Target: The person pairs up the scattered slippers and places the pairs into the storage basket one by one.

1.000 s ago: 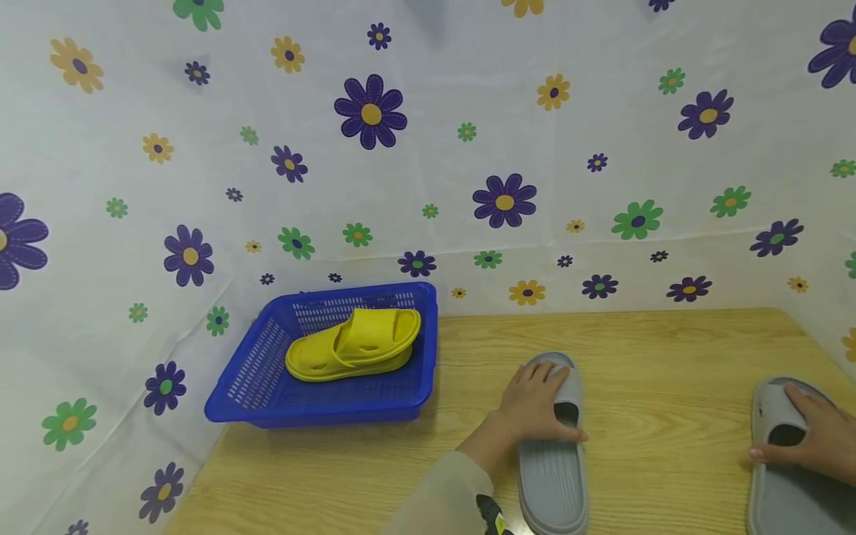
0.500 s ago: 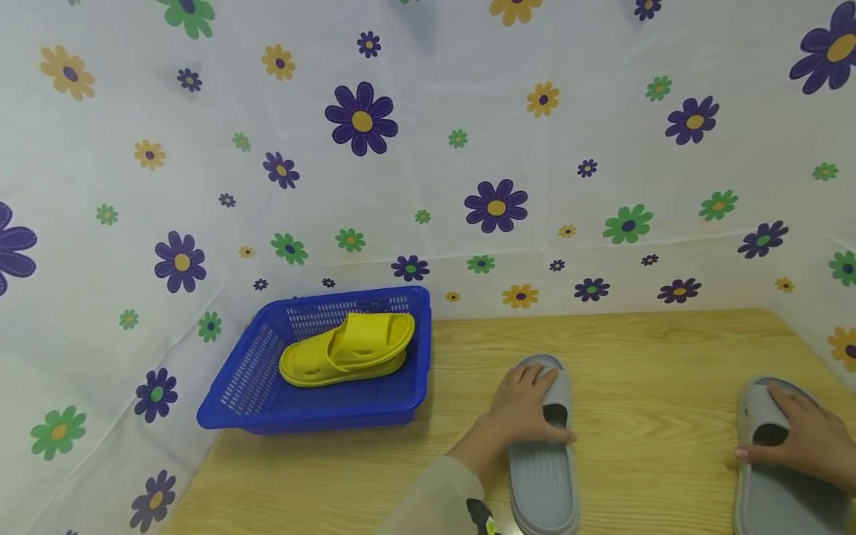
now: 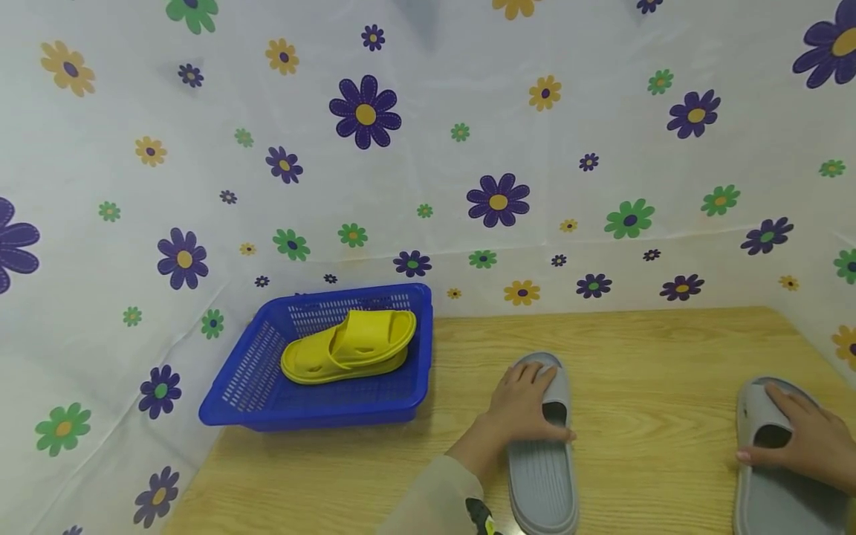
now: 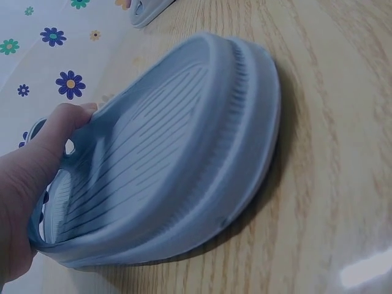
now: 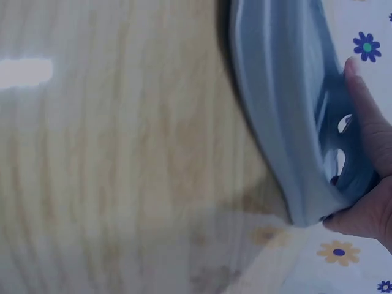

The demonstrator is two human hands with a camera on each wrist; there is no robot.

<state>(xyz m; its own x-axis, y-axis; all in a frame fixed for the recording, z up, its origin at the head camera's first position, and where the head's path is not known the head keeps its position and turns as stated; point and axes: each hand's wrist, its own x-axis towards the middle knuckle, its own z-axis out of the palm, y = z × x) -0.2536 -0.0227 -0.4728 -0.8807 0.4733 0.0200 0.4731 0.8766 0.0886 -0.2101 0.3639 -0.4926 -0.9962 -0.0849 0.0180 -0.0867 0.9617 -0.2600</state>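
Note:
Two grey slippers lie apart on the wooden table, soles down, in the head view. My left hand (image 3: pixel 524 409) spans the strap of the left grey slipper (image 3: pixel 543 475), thumb on one side and fingers on the other. At the right edge, my right hand (image 3: pixel 812 442) grips the strap area of the right grey slipper (image 3: pixel 769 498) the same way. The left wrist view shows the heel of its slipper (image 4: pixel 147 147) pointing away from the left hand (image 4: pixel 27 177). In the right wrist view, thumb and fingers of the right hand (image 5: pixel 376 153) clasp the slipper (image 5: pixel 275 92) around its holed strap.
A blue plastic basket (image 3: pixel 321 421) stands at the back left of the table (image 3: pixel 642 349), with a pair of yellow slippers (image 3: pixel 374 334) stacked inside. Behind and to both sides hangs a white flower-printed cloth (image 3: pixel 428 171).
The head view has shifted slightly. Both hands and both grey slippers keep their places on the table.

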